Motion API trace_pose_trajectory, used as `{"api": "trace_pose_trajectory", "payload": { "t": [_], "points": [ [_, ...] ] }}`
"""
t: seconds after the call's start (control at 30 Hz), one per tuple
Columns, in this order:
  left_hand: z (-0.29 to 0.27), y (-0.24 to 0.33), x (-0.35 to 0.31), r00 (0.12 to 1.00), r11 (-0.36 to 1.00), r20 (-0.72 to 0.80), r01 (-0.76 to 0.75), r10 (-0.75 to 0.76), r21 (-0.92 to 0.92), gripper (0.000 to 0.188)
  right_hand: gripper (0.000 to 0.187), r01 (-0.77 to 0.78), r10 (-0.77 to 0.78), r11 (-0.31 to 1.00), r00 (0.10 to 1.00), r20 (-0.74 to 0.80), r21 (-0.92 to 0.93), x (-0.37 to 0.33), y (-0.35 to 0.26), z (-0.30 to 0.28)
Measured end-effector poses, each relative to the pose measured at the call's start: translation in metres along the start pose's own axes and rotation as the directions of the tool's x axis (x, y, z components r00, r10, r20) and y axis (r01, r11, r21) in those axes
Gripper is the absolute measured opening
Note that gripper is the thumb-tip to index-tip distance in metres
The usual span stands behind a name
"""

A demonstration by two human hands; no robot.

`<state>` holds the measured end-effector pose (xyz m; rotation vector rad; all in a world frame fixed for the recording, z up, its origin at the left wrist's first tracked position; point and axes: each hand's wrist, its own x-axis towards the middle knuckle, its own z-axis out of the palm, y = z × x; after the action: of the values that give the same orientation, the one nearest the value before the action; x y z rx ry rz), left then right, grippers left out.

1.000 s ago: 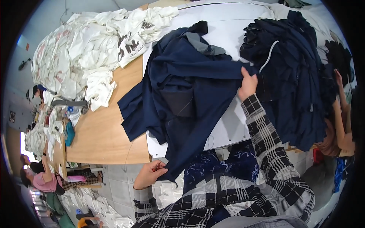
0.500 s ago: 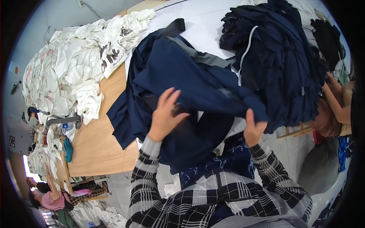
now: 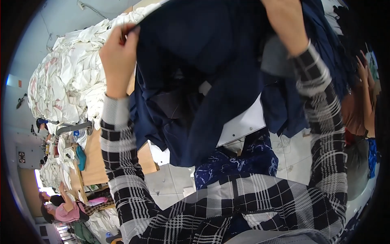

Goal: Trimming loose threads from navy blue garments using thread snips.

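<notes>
A large navy garment (image 3: 229,97) is lifted up in front of me and hangs down over the near table edge. My left hand (image 3: 118,61) pinches its upper left edge, thumb and fingers pressed together. At the top of the view my right hand (image 3: 284,22) reaches to the garment's upper right side. Its fingers are cut off by the frame's edge, so their grip is hidden. A grey patch of cloth (image 3: 278,57) shows beside my right wrist. Under the raised cloth, more dark folds lie in shadow on the white tabletop (image 3: 245,122).
A big heap of white garments (image 3: 67,77) fills the left, by a wooden tabletop (image 3: 95,156). Navy cloth (image 3: 325,65) is piled at the right. Past it show another person's hands (image 3: 364,73). A person in a pink top (image 3: 67,212) is at lower left.
Both my hands have moved up and apart, raising the navy garment and spreading it wide. My left hand, open before, now grips its edge. My right hand has gone to the top edge.
</notes>
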<state>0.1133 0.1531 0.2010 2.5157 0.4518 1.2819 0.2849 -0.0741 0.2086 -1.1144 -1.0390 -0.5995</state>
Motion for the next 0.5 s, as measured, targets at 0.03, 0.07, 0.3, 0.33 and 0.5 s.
{"api": "trace_pose_trajectory", "payload": {
  "t": [0.03, 0.07, 0.3, 0.33, 0.5],
  "points": [
    [0.002, 0.003, 0.015, 0.999, 0.998, -0.005, -0.051, 0.050, -0.035, 0.018, 0.045, -0.223, 0.233, 0.962, 0.971, 0.051, -0.157, 0.017, 0.009, -0.015],
    [-0.018, -0.022, 0.012, 0.998, 0.998, -0.013, -0.057, 0.057, 0.022, 0.020, 0.047, -0.223, 0.239, 0.957, 0.968, 0.070, -0.185, 0.018, 0.018, 0.017],
    [0.080, -0.025, -0.055, 0.924, 0.989, 0.351, -0.141, 0.150, -0.053, 0.049, 0.029, -0.203, 0.218, 0.959, 0.974, -0.058, 0.198, 0.056, -0.003, -0.041],
    [0.104, -0.035, -0.079, 0.919, 0.991, 0.371, -0.122, 0.135, -0.059, 0.052, 0.028, -0.222, 0.243, 0.951, 0.967, -0.078, 0.214, 0.056, -0.004, -0.054],
    [0.120, -0.077, -0.163, 0.739, 0.998, 0.672, 0.048, -0.054, 0.029, 0.017, 0.016, -0.136, 0.199, 0.725, 0.980, 0.016, -0.675, 0.013, 0.010, -0.114]
  ]
}}
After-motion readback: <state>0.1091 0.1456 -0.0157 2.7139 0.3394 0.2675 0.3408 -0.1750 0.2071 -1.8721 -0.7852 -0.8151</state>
